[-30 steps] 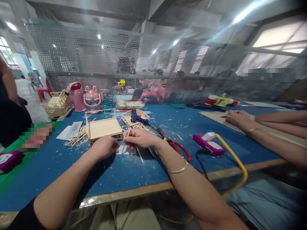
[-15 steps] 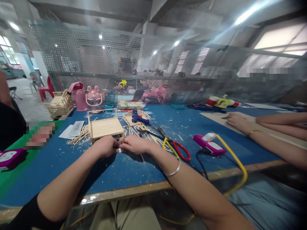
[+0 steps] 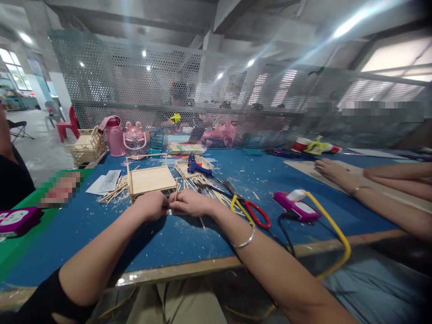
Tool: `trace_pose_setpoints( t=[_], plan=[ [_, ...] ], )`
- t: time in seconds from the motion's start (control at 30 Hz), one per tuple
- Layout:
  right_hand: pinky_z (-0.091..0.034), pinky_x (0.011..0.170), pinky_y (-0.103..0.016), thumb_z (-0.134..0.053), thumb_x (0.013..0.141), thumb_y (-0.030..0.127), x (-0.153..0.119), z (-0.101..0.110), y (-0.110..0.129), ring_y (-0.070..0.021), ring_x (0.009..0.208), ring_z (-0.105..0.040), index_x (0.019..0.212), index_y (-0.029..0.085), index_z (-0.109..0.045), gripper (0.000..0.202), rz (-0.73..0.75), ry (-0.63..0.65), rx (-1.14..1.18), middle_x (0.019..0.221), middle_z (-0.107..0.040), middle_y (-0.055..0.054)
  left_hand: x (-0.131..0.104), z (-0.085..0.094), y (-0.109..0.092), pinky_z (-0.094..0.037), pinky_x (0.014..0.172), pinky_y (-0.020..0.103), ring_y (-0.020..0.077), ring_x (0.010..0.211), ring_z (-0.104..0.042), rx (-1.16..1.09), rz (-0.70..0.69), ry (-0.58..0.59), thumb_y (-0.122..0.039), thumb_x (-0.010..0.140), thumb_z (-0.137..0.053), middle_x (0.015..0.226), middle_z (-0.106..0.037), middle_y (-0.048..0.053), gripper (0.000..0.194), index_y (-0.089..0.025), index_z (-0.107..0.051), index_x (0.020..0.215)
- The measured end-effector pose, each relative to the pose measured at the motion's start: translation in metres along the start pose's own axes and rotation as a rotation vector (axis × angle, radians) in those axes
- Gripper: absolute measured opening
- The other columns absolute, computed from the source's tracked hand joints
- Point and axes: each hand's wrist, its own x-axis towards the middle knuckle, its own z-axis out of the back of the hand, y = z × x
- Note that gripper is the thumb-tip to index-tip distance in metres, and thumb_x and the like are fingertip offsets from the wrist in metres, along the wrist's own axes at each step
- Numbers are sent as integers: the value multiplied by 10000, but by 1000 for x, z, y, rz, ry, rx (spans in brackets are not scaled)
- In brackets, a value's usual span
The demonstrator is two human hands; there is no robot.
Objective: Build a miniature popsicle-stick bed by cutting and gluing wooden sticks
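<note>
Most of the paper (image 3: 170, 212) is now hidden, as my right hand (image 3: 192, 202), pinching a stick (image 3: 177, 191) near the wooden frame (image 3: 151, 179), has closed in beside my left hand (image 3: 150, 205), whose hold I cannot tell, seemingly for finer work.

A slim silver bangle (image 3: 249, 240) rings the right wrist (image 3: 227, 221), with a black sleeve (image 3: 43, 294) far left of the bangle and khaki legwear (image 3: 192, 302) lower left.

Paper (image 3: 105, 182) left of stick frame (image 3: 151, 179), scissors (image 3: 247, 206) right, bottles (image 3: 115, 140) behind
</note>
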Motion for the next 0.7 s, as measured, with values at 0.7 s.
trace_pose_setpoints(
  t=[0.7],
  plan=[
    [-340, 507, -185, -463, 817, 262, -11, -21, -1, -80, 526, -443, 691, 142, -556, 198, -156, -186, 382, 581, -510, 27, -4, 2, -1, -428, 623, 226, 184, 751, -639, -26, -49, -1, -382, 742, -520, 825, -713, 37, 299, -289, -698, 963]
  ],
)
